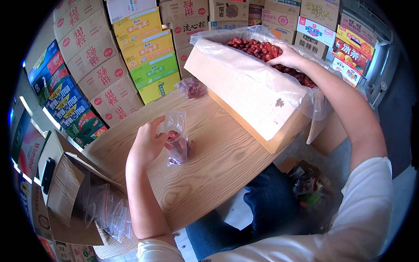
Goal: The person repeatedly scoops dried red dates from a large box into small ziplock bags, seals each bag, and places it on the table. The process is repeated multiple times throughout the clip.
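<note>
At the far left of the table [218, 161], an open carton [65, 192] holds empty clear bags [111, 214]. Your left hand [148, 142] pinches the mouth of a small bag [176, 137], which stands on the table just right of your palm, with a few red dates inside. Further back lies one filled bag [192, 87]. Your right hand [286, 56] is inside the big box [244, 91], fingers curled over the dates [255, 47].
</note>
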Action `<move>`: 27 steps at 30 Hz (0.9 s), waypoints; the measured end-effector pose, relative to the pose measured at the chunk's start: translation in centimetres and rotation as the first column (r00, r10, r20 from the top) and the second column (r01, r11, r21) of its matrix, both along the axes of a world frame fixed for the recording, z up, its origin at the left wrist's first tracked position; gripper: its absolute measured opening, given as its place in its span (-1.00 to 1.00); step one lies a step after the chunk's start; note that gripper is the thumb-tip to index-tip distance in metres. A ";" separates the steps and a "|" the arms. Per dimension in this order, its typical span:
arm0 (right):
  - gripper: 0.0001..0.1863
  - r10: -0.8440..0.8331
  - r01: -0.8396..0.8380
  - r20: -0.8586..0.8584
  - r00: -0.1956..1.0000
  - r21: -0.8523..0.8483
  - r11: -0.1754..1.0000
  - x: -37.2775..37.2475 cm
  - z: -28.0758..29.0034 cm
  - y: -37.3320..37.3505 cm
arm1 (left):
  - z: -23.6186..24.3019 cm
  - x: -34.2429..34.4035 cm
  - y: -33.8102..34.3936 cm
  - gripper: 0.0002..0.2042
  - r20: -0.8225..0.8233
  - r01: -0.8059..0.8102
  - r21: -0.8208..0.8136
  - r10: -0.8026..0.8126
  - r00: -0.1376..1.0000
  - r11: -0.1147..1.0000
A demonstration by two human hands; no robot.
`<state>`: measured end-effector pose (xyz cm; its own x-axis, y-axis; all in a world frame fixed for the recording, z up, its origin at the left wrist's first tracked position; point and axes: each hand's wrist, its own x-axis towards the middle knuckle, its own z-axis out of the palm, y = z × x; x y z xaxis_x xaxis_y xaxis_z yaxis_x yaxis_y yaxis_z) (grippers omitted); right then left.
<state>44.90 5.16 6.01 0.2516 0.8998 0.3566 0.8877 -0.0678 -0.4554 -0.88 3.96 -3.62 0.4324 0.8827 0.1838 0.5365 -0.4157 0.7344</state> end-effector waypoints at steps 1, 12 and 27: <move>-0.11 -0.008 0.008 0.003 1.000 0.009 1.000 -0.1 0.0 -0.1 | 0.0 0.0 0.0 -0.53 -0.006 -0.003 -0.003 0.003 1.000 1.000; -0.23 0.065 -0.065 -0.099 0.993 -0.003 0.998 0.2 0.3 -0.2 | 0.2 0.1 -0.1 -0.52 -0.022 -0.004 -0.022 0.003 1.000 1.000; -0.36 0.068 -0.007 -0.381 0.922 0.160 0.987 -1.5 3.9 -2.1 | 0.4 -0.8 0.0 -0.50 -0.053 0.034 -0.021 -0.035 0.998 0.999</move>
